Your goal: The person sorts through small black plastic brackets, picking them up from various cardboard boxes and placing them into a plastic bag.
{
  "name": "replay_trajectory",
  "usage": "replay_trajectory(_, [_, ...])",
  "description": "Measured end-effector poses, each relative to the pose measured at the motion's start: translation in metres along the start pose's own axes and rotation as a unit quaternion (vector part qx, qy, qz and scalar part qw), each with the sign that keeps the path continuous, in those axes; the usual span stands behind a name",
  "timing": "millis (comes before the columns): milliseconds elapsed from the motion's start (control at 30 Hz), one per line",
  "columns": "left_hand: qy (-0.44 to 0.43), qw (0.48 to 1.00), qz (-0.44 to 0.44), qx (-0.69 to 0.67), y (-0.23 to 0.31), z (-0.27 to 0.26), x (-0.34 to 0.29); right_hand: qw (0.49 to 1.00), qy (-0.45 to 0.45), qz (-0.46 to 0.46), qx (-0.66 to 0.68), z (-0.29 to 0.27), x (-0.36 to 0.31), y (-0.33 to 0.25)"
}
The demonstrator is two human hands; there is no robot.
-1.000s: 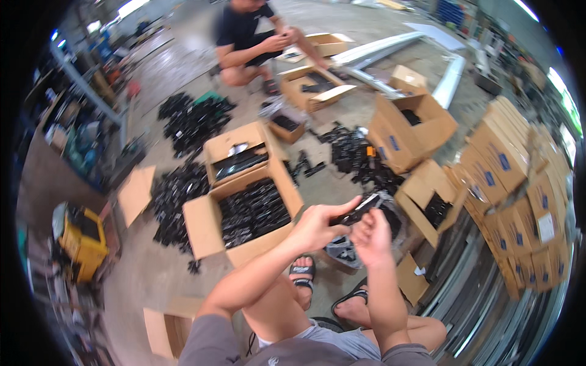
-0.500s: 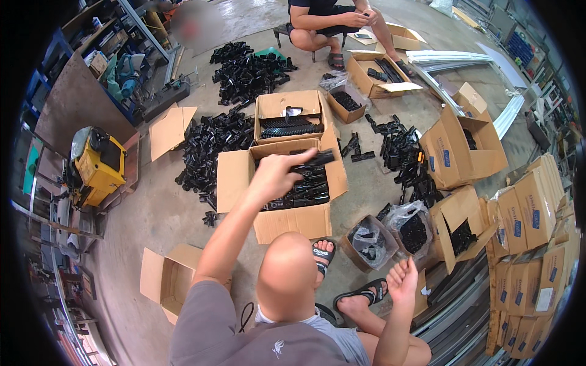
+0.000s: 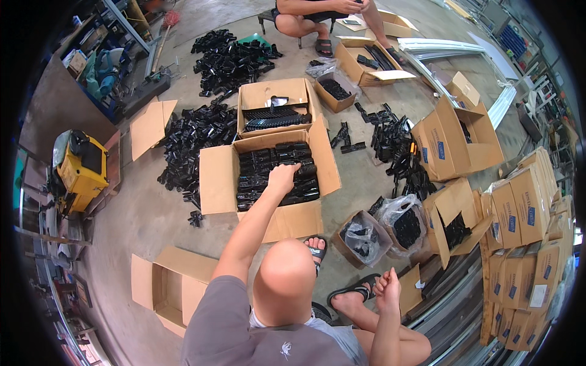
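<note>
My left hand reaches down into an open cardboard box in front of me, its fingers closed on a black part. That part lies against rows of similar black parts packed inside; the hand covers some of its outline. My right hand is raised beside my right knee, fingers curled together; whatever they hold, if anything, is hidden. Near it stand a small box lined with a clear bag and another bagged box of small black pieces.
Heaps of black parts lie left of the boxes, with another pile to the right. An open carton sits at lower left. Stacked cartons stand at right. Across from me a person sits on a low stool.
My left hand has lowered the black part from above the box onto the packed rows. My right hand has shifted slightly left and down, still curled. The whole view has shifted a little.
</note>
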State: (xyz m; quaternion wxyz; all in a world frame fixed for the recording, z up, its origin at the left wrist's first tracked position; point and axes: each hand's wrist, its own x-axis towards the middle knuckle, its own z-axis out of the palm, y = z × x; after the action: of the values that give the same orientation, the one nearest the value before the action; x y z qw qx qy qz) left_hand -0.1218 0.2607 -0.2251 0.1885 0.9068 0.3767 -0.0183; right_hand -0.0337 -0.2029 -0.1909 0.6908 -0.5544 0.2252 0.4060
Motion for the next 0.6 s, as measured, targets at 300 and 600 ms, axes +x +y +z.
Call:
replay_trajectory(300, [0.078,0.964,0.058,-0.246,-0.025,0.01,-0.005,0.999,0.038,0.015,-0.025,-0.004,0.029,-0.01])
replay_trajectory(600, [0.063,0.866,-0.26,-0.422,-0.032,0.065,0.013,0.996,0.021,-0.017,-0.081,0.035,0.08,-0.048])
